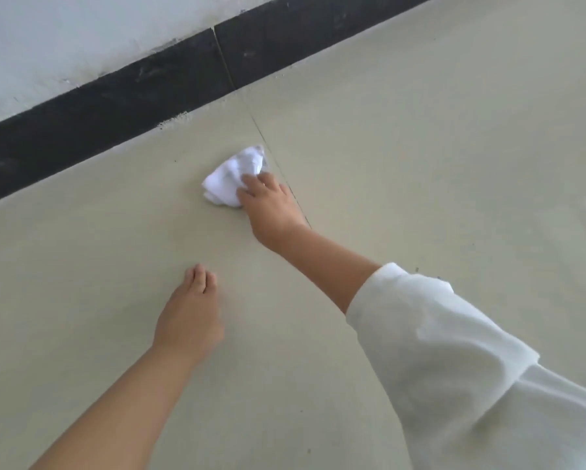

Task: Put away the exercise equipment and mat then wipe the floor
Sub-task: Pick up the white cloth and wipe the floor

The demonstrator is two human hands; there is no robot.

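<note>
the right hand reaches out across the floor and holds a crumpled white cloth down against it; the grip is closed over the near side of the cloth, with fingers curled onto the bunched fabric and the thumb side against its lower edge. the cloth lies on the beige floor near the far edge, where a dark baseboard runs along the foot of a white wall. a thin tile seam runs from the baseboard toward the person, passing just beside the cloth and under the right hand. the right arm wears a white sleeve pushed up to the forearm.

the left hand rests on the floor nearer the person, well apart from the cloth, with its fingers straight and close together and nothing in its grip. its forearm is bare. a few small dark specks dot the floor near the sleeve.
</note>
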